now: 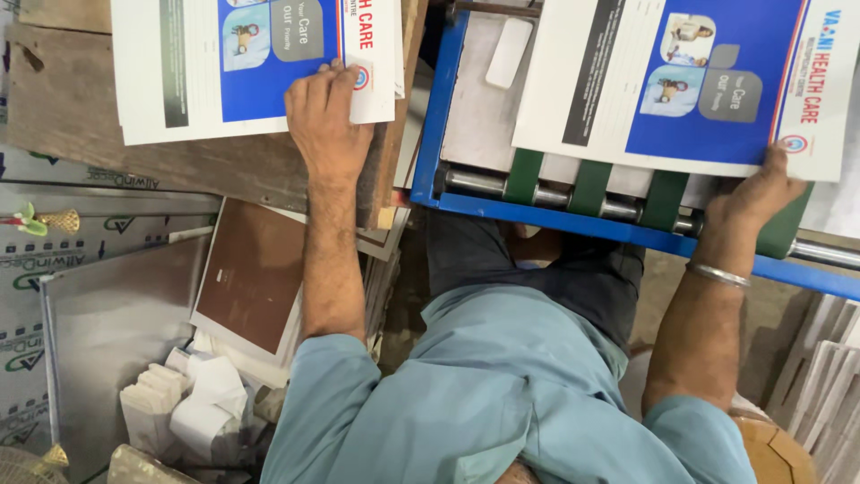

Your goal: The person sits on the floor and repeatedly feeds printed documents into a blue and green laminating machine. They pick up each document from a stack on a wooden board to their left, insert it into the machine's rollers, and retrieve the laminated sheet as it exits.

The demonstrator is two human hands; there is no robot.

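Observation:
My left hand (324,115) lies flat on the near corner of a stack of printed sheets (197,72), white with a blue panel, on a wooden board (107,152). My right hand (757,199) grips the near edge of another printed sheet (627,90) of the same kind. That sheet rests on a blue-framed machine (439,116) over green belts (591,188) and a steel roller (475,184). A metal bangle (717,274) sits on my right wrist.
A brown-covered board (251,273) and grey metal sheets (107,332) lie at the lower left, with folded white paper bundles (193,403) below them. Pale boards (829,376) are stacked at the lower right. My light blue shirt (502,394) fills the bottom centre.

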